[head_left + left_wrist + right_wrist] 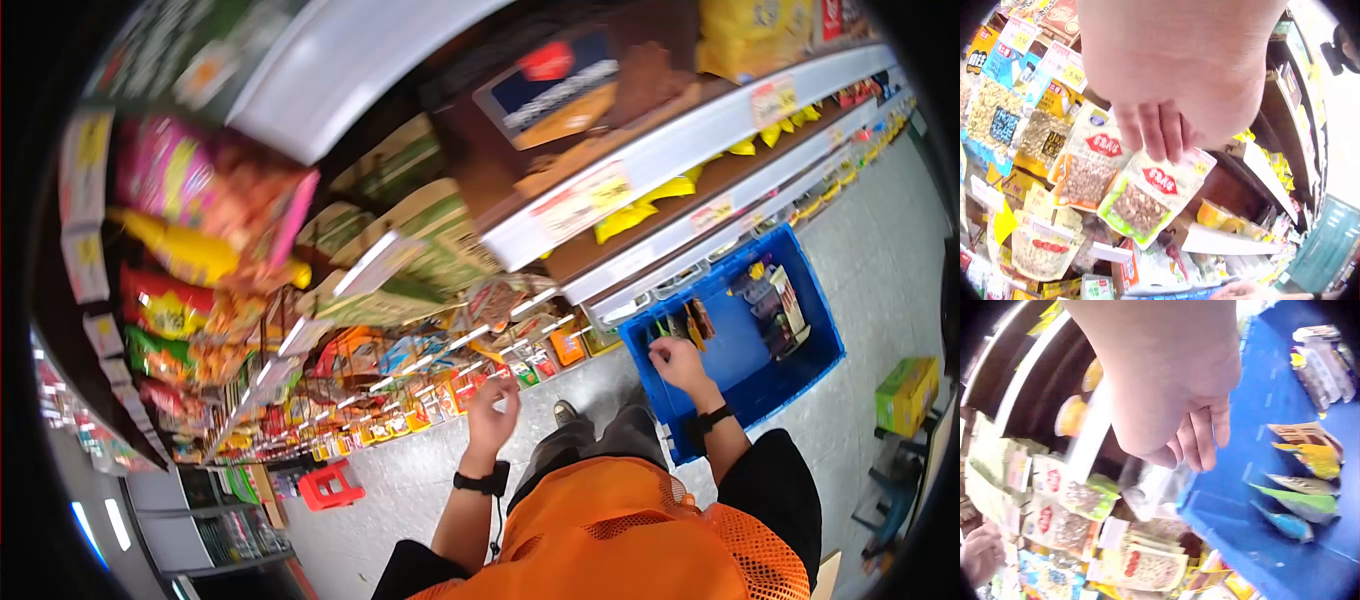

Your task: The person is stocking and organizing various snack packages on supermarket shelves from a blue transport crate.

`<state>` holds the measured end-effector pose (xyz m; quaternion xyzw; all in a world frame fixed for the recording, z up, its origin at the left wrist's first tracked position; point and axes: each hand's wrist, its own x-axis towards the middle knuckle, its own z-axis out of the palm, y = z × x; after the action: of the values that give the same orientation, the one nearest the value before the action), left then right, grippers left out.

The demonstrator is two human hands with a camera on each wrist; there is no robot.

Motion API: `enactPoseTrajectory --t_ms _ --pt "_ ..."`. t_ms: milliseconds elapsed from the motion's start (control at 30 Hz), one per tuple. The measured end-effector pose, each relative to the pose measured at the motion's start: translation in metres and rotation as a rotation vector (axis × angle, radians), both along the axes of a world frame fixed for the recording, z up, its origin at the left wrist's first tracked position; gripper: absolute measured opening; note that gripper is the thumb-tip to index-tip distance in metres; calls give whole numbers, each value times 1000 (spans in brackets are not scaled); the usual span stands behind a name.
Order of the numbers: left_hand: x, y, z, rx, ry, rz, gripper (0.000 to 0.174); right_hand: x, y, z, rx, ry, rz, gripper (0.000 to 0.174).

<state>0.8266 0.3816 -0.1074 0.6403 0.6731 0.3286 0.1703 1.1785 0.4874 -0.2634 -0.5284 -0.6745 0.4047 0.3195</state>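
My left hand [490, 418] is held up before the hanging snack bags, its fingers loosely bent and nothing visible in them. In the left wrist view its fingers overlap the top of a green-trimmed bag of nuts [1141, 209]; an orange-trimmed bag of nuts [1088, 178] hangs beside it. Over the near left side of a blue plastic bin [735, 375] is my right hand [682, 362], with loosely bent fingers and no item visible in it. Inside the bin stand several snack bags, among them a yellow one [1319, 459], a green one [1304, 503] and a blue one [1288, 524].
Purple and white packages [775, 310] lie at the bin's far side. Shelves with a white price-tag edge [600, 200] run above and beside the bin. A red stool [330, 487] stands on the floor to the left, and a yellow-green carton [907, 393] to the right.
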Motion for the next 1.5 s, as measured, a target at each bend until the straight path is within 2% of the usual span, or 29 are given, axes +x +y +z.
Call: enactPoseTrajectory --t_ms 33,100,167,233,300,333,367,433,500,567,600,633,667,800,900,967,1033,1067,1100,1133,1167,1200,1233,1267,1300,1333,1400,1433,1500 --pt "-11 8 13 174 64 98 20 -16 0 28 26 62 80 11" --pt "-39 14 36 326 -30 357 31 -44 6 95 134 70 174 11" --pt "-61 33 61 623 -161 483 58 -79 18 153 333 105 263 13" --pt "-78 51 97 624 -241 536 77 -115 24 208 404 171 263 19" --pt "-112 66 103 529 -428 439 93 -154 29 241 434 269 311 32" --pt "-127 72 103 458 -509 359 93 -173 31 252 369 309 361 48" --pt "-141 77 103 386 -587 275 93 -191 36 256 482 243 397 63" --pt "-156 86 106 290 -771 -34 87 -223 37 263 476 182 377 74" --pt "-170 94 95 227 -865 -153 72 -254 37 253 449 233 326 73" --pt "-180 90 95 110 -851 -134 54 -278 42 245 414 278 279 72" --pt "-181 86 96 112 -832 -149 41 -284 45 242 285 449 303 66" --pt "-182 80 100 103 -816 -192 40 -288 48 237 156 617 323 60" --pt "-184 75 100 90 -805 -238 40 -287 53 228 106 596 288 52" --pt "-179 50 112 86 -778 -323 39 -278 27 238 83 747 277 47" --pt "-175 44 106 55 -755 -369 39 -269 6 242 116 710 209 47" --pt "-172 45 100 41 -688 -406 41 -259 -6 244 185 656 161 46" --pt "-164 42 85 32 -774 -363 41 -248 -20 249 221 533 184 43" --pt "-163 44 71 55 -798 -399 40 -239 -33 254 126 598 257 36" --pt "-163 43 58 41 -831 -416 46 -226 -49 268 38 430 317 34" --pt "-159 40 49 91 -968 -450 53 -209 -59 276 158 127 440 41" --pt "-152 33 53 33 -1102 -415 59 -204 -78 294 254 30 539 45" --pt "-147 34 44 3 -1245 -467 60 -197 -93 311 107 -47 653 45" --pt "-142 33 45 -59 -1291 -530 62 -194 -105 308 122 -43 663 46" --pt "-141 34 29 -172 -1400 -535 65 -191 -118 318 131 -85 622 47" --pt "-130 38 34 -260 -1428 -611 65 -188 -129 332 248 -141 499 48" --pt "-120 44 39 -391 -1426 -696 63 -185 -134 339 414 -103 322 58" --pt "-97 56 51 -589 -1346 -901 60 -171 -141 373 603 -425 32 79" --pt "-81 65 58 -646 -1266 -1028 58 -160 -135 373 789 -496 16 76" --pt "-43 77 55 -669 -1199 -1130 56 -140 -138 387 931 -719 109 57"
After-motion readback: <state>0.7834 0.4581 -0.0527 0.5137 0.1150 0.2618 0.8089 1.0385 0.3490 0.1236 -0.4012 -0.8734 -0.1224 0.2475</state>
